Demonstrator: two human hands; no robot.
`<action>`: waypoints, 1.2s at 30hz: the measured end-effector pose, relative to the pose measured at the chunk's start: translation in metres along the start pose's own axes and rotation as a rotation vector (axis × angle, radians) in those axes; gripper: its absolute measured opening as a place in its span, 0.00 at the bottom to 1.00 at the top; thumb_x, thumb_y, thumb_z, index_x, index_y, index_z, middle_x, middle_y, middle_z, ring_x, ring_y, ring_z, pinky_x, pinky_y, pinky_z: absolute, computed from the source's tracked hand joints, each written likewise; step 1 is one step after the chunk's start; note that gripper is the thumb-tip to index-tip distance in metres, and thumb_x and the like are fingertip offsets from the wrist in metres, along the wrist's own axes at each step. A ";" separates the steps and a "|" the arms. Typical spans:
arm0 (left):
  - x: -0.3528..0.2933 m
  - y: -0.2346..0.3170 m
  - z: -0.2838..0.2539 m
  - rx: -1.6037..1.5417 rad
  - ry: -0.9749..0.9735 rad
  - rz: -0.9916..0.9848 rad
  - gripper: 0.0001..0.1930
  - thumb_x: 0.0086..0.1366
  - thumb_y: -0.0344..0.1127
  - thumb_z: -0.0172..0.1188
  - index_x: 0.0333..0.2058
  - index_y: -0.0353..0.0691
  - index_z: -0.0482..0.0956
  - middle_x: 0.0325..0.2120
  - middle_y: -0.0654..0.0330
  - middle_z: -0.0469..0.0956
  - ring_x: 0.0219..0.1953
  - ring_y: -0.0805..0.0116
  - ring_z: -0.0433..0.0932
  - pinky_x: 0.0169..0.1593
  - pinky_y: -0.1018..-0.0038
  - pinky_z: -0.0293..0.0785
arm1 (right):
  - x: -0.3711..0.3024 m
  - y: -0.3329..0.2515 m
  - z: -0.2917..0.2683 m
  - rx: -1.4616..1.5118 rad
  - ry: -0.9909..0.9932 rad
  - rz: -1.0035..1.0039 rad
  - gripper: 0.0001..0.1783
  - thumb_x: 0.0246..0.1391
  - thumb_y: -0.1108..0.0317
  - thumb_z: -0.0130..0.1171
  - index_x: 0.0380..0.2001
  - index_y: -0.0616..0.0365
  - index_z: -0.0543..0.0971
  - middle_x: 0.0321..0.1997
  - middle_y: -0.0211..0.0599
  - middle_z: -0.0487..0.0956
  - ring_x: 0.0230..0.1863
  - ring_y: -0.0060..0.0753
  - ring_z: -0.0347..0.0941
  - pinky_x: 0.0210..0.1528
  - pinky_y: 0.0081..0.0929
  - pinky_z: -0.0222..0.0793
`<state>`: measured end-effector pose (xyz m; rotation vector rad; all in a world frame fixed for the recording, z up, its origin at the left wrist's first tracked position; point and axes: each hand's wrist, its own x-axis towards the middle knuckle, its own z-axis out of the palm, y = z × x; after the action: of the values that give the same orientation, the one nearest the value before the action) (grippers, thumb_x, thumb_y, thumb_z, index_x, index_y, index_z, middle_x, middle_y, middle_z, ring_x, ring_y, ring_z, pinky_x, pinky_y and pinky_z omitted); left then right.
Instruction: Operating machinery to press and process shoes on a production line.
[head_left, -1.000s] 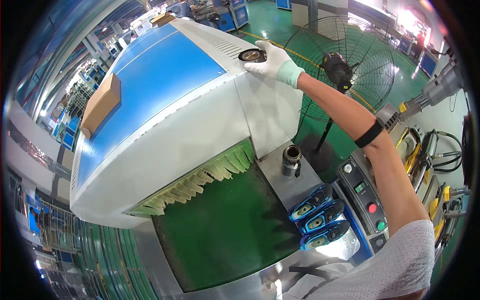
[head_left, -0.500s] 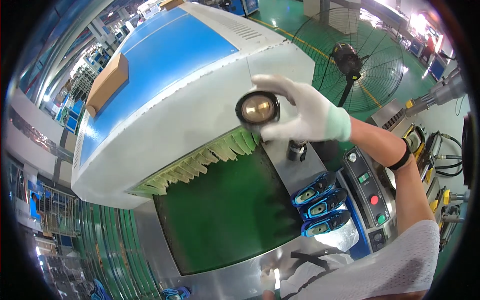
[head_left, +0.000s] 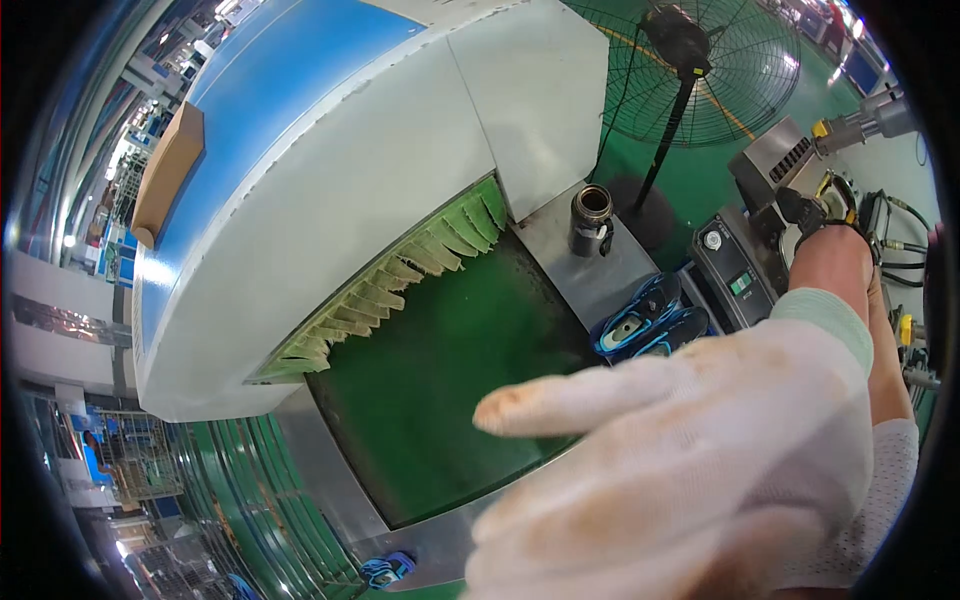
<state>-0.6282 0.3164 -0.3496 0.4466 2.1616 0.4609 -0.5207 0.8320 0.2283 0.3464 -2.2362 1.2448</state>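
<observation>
Very close and large, my right hand point(head_left: 670, 460) in a white, brown-stained knit glove fills the lower right of the head view. One finger points left, and the others look bent. Whatever lies between them is hidden behind the glove. My left hand is out of sight. Past my right hand, a dark, open-mouthed bottle point(head_left: 587, 234) stands upright on the metal side plate point(head_left: 560, 275). Nearer are black-and-blue shoes point(head_left: 650, 308), partly covered by my glove.
A green conveyor belt point(head_left: 460, 370) runs from under a fringed curtain point(head_left: 390, 280) on a white-and-blue machine point(head_left: 350, 200). A control box point(head_left: 735, 270) is at the right, a black floor fan point(head_left: 690, 75) behind. Another blue shoe point(head_left: 388, 570) lies low at the left. Cardboard point(head_left: 170, 175) rests on the machine.
My right hand, which held a small black cup with a gold-coloured inside, has come down and much closer. The cup is no longer visible, and my left hand has left view.
</observation>
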 end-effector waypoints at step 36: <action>0.095 0.211 -0.098 -0.151 0.374 0.641 0.25 0.67 0.47 0.60 0.54 0.33 0.78 0.45 0.44 0.84 0.45 0.51 0.83 0.52 0.60 0.77 | 0.014 -0.262 0.055 -0.065 0.183 0.137 0.41 0.68 0.43 0.50 0.59 0.79 0.70 0.43 0.57 0.81 0.41 0.49 0.81 0.53 0.50 0.72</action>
<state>-0.7295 0.5281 -0.2585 1.0419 2.2780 1.1272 -0.4271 0.6449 0.3967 0.0523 -2.1658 1.2174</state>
